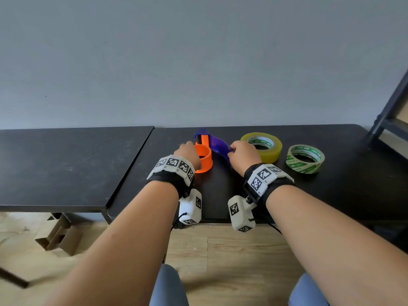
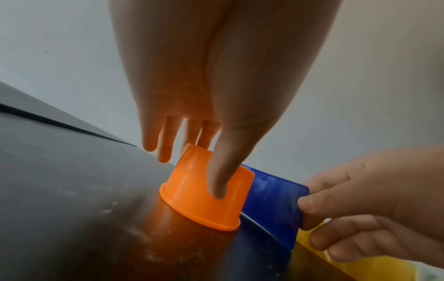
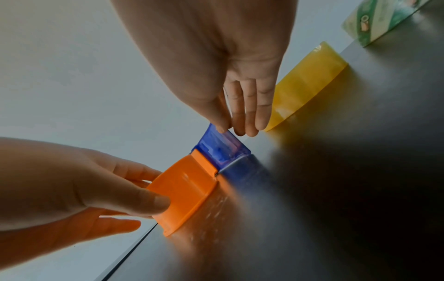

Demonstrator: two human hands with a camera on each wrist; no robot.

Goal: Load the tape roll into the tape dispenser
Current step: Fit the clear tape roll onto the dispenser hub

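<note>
On the bench [image 1: 220, 195], the tape dispenser's orange hub [image 1: 204, 159] is pinched by the left hand [image 1: 187, 154], its blue handle [image 1: 218, 146] by the right hand [image 1: 241, 154]. The yellow tape roll [image 1: 262, 146], lying just beside, is judged light, rigid and best gripped by its outer rim.

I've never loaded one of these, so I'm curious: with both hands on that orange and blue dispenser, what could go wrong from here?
1. The right hand only pinches the thin edge of the blue handle; it could slip once the tape dispenser is lifted.
2. The yellow tape roll lies right beside that hand, so a knuckle might knock it.
3. The left hand wraps the orange spool, where a roll must slide on; it may block loading.
</note>
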